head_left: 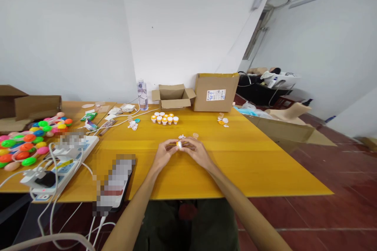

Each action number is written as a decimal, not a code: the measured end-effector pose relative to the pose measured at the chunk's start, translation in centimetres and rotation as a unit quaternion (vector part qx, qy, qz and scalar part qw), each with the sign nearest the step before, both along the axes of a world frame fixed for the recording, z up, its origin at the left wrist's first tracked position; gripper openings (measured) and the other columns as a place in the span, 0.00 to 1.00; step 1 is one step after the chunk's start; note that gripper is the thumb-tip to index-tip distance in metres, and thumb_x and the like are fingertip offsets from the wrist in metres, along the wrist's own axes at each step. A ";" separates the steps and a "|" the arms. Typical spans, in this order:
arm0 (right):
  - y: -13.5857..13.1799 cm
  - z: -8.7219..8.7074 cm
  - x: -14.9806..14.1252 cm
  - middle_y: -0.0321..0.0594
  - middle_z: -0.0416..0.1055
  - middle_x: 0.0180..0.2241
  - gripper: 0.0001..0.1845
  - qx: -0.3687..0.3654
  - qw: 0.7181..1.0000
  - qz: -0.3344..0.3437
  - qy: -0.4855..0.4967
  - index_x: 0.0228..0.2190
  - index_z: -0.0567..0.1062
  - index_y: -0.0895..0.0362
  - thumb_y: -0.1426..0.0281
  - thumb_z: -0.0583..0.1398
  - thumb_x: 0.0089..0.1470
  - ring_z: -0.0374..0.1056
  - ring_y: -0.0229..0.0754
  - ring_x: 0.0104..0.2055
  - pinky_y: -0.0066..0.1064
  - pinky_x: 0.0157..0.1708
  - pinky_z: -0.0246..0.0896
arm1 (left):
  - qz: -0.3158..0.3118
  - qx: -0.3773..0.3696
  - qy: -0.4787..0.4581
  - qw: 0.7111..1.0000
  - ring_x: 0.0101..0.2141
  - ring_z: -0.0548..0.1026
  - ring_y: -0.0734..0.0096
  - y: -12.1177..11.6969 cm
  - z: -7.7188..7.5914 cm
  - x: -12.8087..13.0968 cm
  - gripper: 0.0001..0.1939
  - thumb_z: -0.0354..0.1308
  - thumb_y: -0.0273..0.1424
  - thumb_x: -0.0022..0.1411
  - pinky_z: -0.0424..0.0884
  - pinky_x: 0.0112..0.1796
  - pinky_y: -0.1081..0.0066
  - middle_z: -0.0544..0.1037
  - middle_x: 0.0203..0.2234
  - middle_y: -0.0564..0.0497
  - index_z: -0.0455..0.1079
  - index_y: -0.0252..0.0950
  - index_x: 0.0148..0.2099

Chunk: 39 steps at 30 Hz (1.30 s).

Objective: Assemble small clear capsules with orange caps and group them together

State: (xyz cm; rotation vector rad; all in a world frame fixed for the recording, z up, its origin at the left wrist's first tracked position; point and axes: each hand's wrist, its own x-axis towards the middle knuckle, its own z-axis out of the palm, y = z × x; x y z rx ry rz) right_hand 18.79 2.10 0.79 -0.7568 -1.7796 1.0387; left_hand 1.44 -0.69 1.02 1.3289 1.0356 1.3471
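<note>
- I work at a yellow table (250,164) that runs up to a white wall (182,27); red tiled floor (338,172) lies to my right, and the table's right edge slants away toward it.
- My left hand (164,153) and my right hand (196,152) meet at the middle of the table, fingertips pressed together around a small white and orange piece (179,144). Both hands are closed on it; it is too small here to tell its exact shape, though it looks like a little cap.
- Behind my hands, well apart, stands a cluster of small white and orange cups (164,118), with an open cardboard box (173,96) and a taller closed box (216,92) near the wall.
- A clear bottle (142,94) stands just left of the open box.
- To my left lie a power strip (63,162) with white cables, and a heap of coloured plastic shells (28,141) near the far left edge.
- The near edge in front of me is bare wood on both sides of my forearms, and the right half of the table is mostly open.
</note>
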 end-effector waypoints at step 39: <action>0.2 0.0 0.2 0.40 0.78 0.37 0.11 -0.005 0.999 -0.029 -0.023 0.33 0.80 0.53 0.60 0.66 0.50 0.73 0.45 0.41 0.37 0.43 0.71 | -0.033 -0.024 -0.003 0.999 0.43 0.80 0.58 -0.4 0.2 0.2 0.19 0.70 0.39 0.47 0.74 0.48 0.60 0.82 0.41 0.45 0.75 0.37 0.41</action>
